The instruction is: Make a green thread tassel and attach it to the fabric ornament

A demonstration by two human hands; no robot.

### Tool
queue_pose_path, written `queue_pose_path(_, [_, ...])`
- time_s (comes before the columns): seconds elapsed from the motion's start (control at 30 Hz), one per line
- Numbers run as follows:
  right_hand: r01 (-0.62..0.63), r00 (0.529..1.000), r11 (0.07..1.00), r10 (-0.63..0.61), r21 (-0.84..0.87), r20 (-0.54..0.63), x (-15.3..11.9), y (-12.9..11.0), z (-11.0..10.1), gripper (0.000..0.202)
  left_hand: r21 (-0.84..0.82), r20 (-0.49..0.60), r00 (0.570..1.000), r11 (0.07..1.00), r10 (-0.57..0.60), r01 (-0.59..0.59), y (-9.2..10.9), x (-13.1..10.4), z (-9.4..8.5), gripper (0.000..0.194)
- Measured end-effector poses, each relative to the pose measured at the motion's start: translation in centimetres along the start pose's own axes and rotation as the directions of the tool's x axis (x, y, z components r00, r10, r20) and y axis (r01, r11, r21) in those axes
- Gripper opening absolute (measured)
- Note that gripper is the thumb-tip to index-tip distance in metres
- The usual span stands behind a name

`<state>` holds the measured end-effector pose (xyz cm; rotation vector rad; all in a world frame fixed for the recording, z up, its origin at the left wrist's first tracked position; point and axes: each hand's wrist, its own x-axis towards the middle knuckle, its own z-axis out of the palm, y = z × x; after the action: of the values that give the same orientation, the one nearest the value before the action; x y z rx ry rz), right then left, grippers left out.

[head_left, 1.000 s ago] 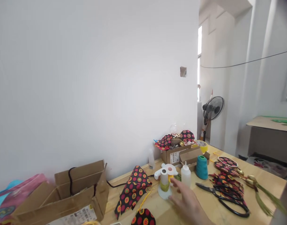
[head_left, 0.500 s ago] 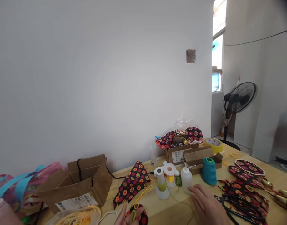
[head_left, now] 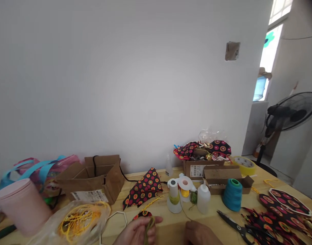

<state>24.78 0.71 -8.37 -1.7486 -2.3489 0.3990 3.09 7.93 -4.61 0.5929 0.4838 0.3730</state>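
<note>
While the desk (head_left: 171, 228) lies crowded with boxes and spools, the left hand (head_left: 137, 233) pinches an olive tassel cord (head_left: 149, 227) at its near edge; the right hand (head_left: 200, 234) rests beside, grip hidden. Threading looks underway, needing a steady thread end.

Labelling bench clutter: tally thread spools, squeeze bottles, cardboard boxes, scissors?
Thread spools: 3 (teal, white with olive thread, white with yellow thread)
Squeeze bottles: 2 (front, back by wall)
Cardboard boxes: 3 (left, back, low flat)
Scissors: 1
Total: 9
</note>
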Motion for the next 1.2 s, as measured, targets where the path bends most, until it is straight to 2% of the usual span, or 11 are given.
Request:
queue_pose_path(0.07, [0.018,1.0,0.999,-0.018,-0.027,0.021,0.9,-0.6,-0.6,0.01,-0.037,-0.017,0.998,0.998,0.053,-0.054,0.0,-0.7,-0.7,0.028])
queue_pose_path(0.2, [0.038,0.999,0.999,-0.038,-0.038,-0.009,2.4,-2.1,-1.5,0.015,-0.066,-0.103,0.984,0.986,0.145,-0.153,1.2,-1.7,-1.5,0.026])
queue_pose_path(0.3, [0.068,0.998,0.997,-0.068,-0.028,-0.008,3.7,-3.5,-2.1,0.013,-0.059,-0.102,0.972,0.975,0.21,-0.216,2.0,-1.9,-1.8,0.026])
queue_pose_path(0.4, [0.098,0.995,0.995,-0.097,0.02,-0.036,5.0,-4.9,-2.2,0.012,-0.077,-0.036,0.974,0.971,0.225,-0.227,1.9,-1.6,-2.5,0.03])
queue_pose_path(0.5, [0.079,0.988,0.995,-0.071,0.057,-0.134,5.4,-5.7,-1.9,0.01,-0.049,0.083,0.984,0.987,0.158,-0.154,1.2,-1.4,-3.4,0.035])
queue_pose_path(0.6, [0.087,0.972,0.99,-0.06,0.113,-0.228,4.9,-6.0,-1.9,0.009,-0.043,0.135,0.984,0.993,0.119,-0.114,0.6,-1.6,-3.6,0.037])
queue_pose_path(0.73, [0.112,0.958,0.966,-0.042,0.234,-0.285,4.6,-6.4,-1.9,0.013,-0.142,0.035,0.979,0.971,0.201,-0.194,0.4,-2.0,-2.9,0.03])
queue_pose_path(0.87, [0.099,0.947,0.944,0.009,0.316,-0.322,5.1,-6.2,-1.2,0.017,-0.139,-0.038,0.96,0.95,0.276,-0.278,0.3,-1.9,-2.4,0.04])
queue_pose_path(0.97, [0.068,0.926,0.905,0.099,0.419,-0.364,5.4,-5.8,-0.7,0.026,-0.059,-0.052,0.958,0.957,0.283,-0.285,0.0,-1.9,-2.2,0.051])
queue_pose_path(1.07, [0.062,0.914,0.82,0.182,0.568,-0.362,5.5,-5.8,-0.6,0.029,0.031,-0.065,0.959,0.961,0.277,-0.276,-0.3,-1.9,-1.9,0.059])
queue_pose_path(1.2, [0.135,0.933,0.692,0.151,0.709,-0.326,5.2,-6.8,-0.6,0.028,0.102,-0.088,0.959,0.96,0.269,-0.26,-1.1,-1.6,-1.6,0.071])
